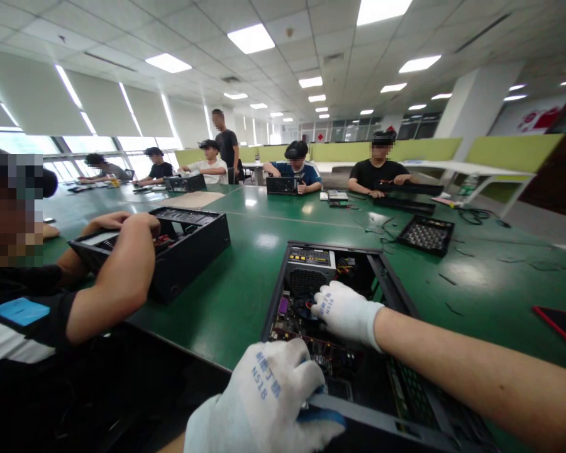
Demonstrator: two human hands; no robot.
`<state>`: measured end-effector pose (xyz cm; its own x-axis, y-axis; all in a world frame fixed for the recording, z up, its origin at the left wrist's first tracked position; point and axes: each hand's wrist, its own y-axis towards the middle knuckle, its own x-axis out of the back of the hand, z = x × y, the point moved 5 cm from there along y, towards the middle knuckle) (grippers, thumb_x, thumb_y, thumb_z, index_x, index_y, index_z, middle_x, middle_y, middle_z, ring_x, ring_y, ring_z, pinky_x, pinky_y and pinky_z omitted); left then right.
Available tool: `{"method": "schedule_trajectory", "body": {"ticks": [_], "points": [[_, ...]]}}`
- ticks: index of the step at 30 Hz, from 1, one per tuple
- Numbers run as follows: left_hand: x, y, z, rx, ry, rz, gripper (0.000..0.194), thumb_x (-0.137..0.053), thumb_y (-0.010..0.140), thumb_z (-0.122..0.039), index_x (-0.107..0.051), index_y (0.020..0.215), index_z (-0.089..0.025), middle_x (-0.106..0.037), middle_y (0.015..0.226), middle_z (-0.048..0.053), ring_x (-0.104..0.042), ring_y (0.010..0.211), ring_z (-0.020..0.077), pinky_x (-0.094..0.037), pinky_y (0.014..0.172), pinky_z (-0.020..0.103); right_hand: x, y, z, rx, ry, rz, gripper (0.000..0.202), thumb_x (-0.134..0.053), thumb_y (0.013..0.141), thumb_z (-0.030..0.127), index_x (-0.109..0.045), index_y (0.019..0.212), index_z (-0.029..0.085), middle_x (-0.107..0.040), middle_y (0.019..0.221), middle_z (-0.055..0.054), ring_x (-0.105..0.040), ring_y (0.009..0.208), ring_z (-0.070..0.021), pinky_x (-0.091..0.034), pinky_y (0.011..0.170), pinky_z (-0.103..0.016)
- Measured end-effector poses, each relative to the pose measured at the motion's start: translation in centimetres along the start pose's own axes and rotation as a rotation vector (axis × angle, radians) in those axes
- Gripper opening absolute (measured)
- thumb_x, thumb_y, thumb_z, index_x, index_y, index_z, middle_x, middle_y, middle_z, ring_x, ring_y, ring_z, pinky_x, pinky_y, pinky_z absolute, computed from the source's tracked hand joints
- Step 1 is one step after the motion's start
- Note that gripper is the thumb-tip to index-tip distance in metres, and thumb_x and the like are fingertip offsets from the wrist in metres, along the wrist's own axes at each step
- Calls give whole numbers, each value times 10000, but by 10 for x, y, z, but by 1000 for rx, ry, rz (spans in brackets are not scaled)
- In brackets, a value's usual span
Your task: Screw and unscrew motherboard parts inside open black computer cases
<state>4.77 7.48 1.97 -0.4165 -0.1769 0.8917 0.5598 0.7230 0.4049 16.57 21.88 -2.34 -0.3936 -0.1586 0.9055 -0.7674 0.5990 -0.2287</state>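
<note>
An open computer case (391, 286) lies on its side in front of me, its inside facing up. My left hand (268, 393), in a white glove, grips the case's near edge, thumb along the metal frame. Inside the case, my gloved right hand (342, 311) has its fingers curled together at the CPU cooler fan (304, 305); whatever the fingertips hold is hidden. Beneath the hands is the motherboard (283, 327) with a purple connector (283, 306). A power supply (310, 258) with a label sits at the far left corner of the case.
On the left, a co-worker's arms reach into another computer case (193, 251). A black tray (427, 234) of small metal parts, loose cables (481, 216) and a red-edged black object (563, 327) lie on the green table (249, 277). Other people sit along its far side.
</note>
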Motion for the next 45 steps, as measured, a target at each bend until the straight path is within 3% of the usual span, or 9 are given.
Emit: {"method": "schedule_trajectory", "body": {"ticks": [6,11,16,21,27,33,45], "points": [[-2,-3,0,27,34,-23,386,-875,716,-487,-626,873,-237,-658,890,-3,-648,738,183,-469,620,293,-2,-4,4,77,10,-33,195,-627,860,283,-754,994,220,-742,969,-104,-691,921,-291,-451,753,-392],[-5,-2,1,1,27,-13,380,-844,737,-511,-619,862,-232,-663,890,0,-632,716,184,-441,585,302,10,-17,-4,38,84,-95,236,-619,863,316,-751,1017,196,-743,1009,-112,-687,977,-298,-469,807,-401],[0,0,0,-13,-21,-7,333,-812,784,-472,-601,865,-228,-648,877,-9,-594,693,164,-407,569,292,18,-31,-21,-69,81,34,256,-607,878,310,-775,1020,179,-763,1028,-126,-710,990,-306,-492,826,-394],[0,-1,1,-15,-47,28,273,-757,842,-448,-615,893,-222,-641,894,8,-590,728,178,-417,601,301,13,-40,-42,-174,41,158,281,-625,868,318,-791,1042,173,-775,1066,-147,-726,1020,-314,-510,840,-381],[-2,-3,3,0,-43,52,265,-744,851,-447,-606,866,-222,-633,879,8,-581,713,187,-402,595,315,2,-29,-62,-231,24,206,289,-616,855,270,-790,1038,127,-774,1066,-192,-738,1011,-322,-527,817,-380],[-4,-3,3,-2,-36,51,255,-732,862,-454,-615,881,-229,-635,892,11,-587,725,196,-392,591,323,-12,-11,-69,-252,46,262,295,-697,770,242,-796,1016,114,-784,999,-193,-748,965,-312,-536,801,-366],[-5,-5,5,2,-16,52,261,-712,879,-478,-618,898,-236,-627,883,7,-590,722,199,-384,596,329,-22,-6,-69,-272,77,360,346,-736,713,240,-807,1040,149,-794,1001,-161,-745,987,-276,-537,838,-343]]}}
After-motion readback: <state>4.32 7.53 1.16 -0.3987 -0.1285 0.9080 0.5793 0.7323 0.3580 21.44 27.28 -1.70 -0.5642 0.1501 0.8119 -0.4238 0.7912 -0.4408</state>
